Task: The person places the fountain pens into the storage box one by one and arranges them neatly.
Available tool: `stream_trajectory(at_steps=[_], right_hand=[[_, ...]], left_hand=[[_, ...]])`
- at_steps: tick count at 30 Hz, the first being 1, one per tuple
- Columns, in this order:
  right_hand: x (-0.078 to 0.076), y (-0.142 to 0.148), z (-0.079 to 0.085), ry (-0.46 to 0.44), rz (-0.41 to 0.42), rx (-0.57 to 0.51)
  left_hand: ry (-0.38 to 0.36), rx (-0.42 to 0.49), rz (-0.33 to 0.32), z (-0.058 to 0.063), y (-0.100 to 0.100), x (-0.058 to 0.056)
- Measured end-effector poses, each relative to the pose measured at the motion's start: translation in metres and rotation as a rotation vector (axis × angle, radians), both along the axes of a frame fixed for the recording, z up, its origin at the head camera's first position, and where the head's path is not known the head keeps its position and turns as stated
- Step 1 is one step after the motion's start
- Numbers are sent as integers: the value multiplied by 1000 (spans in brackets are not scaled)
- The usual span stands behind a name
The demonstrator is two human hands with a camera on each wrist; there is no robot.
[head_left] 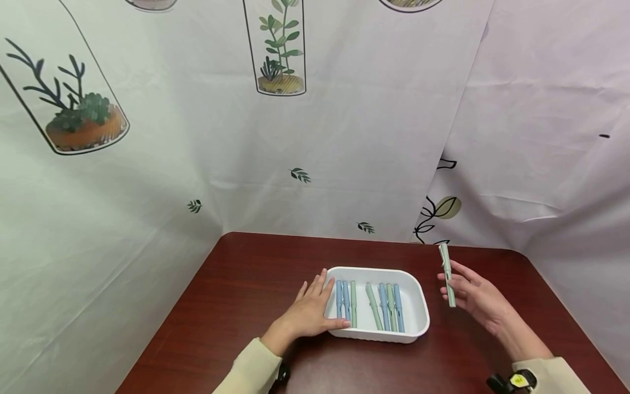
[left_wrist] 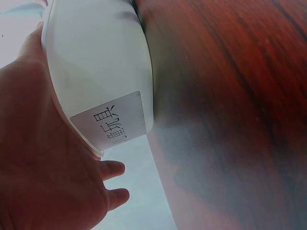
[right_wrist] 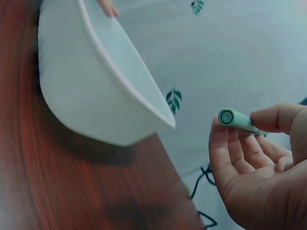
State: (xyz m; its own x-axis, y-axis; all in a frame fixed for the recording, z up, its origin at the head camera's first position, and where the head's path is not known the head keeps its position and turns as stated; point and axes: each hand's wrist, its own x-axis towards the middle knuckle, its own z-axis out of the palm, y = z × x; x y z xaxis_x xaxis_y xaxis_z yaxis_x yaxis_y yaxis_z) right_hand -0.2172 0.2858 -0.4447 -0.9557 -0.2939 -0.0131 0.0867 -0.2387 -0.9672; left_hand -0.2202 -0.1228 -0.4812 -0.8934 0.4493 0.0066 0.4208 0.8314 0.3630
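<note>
- On the dark wooden table [head_left: 236,306], seen from the head camera, a white tray [head_left: 415,323] sits near the middle with seven pens [head_left: 374,306] lying in it, blue and pale green, side by side.
- At the tray's 9 o'clock edge the left hand [head_left: 310,313] lies flat, fingers straight, thumb along the near rim.
- At 3 o'clock from the tray, just beside it, the right hand [head_left: 474,295] pinches a pale green pen [head_left: 447,273], held nearly upright above the table.
- From the left wrist, the left hand [left_wrist: 43,167] presses its palm and spread fingers against the tray's outer wall [left_wrist: 96,72]; a white label [left_wrist: 111,125] with printed characters shows there.
- From the right wrist, the right hand [right_wrist: 261,167] grips the green pen [right_wrist: 232,119] between thumb and fingers, its round end facing the camera; the tray [right_wrist: 91,91] lies at 10 o'clock from it, apart.
</note>
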Motion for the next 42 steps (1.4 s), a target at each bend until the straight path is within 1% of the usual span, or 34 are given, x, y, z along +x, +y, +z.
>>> stream_trajectory(at_steps=[2, 13, 18, 22, 26, 35, 42], right_hand=[[2, -5, 1, -1, -2, -10], [7, -24, 1, -48, -49, 63], [8, -30, 2, -73, -55, 127], [9, -36, 4, -93, -40, 192], [10, -44, 5, -110, -24, 227], [12, -62, 5, -134, 18, 223], [12, -74, 4, -144, 59, 262]], left_hand=[[-3, -1, 0, 0, 0, 0], [-3, -5, -1, 2, 1, 0], [-3, -8, 0, 1, 1, 0], [-4, -7, 1, 1, 1, 0], [-8, -2, 1, 2, 1, 1], [-9, -9, 6, 0, 0, 0], [-2, -23, 3, -1, 1, -1]])
